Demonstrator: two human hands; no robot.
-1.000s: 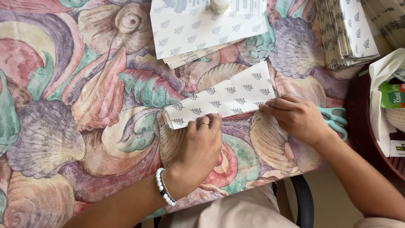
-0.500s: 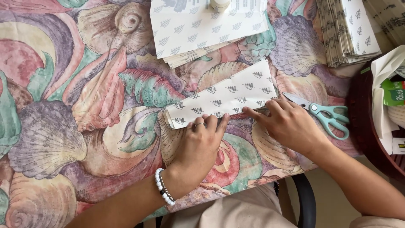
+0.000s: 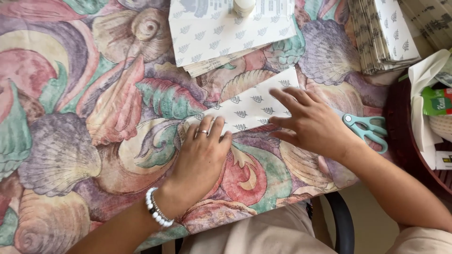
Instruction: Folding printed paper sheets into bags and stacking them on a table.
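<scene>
Both hands flat on folded paper, left hand fingers together pressing its near end, right hand spread over its far end; scissors just right of it

A table under a cloth printed with large shells in pink, green and mauve carries everything. Near the middle of it lies a folded white paper with small leaf marks, set at a slant. Beyond the paper, toward the far edge, sits a loose pile of the same sheets, with a small white cylinder standing on it. To the paper's right and farther off is a neat stack of folded pieces. Just right of the paper, near the table's right edge, lie scissors with pale green handles.
</scene>
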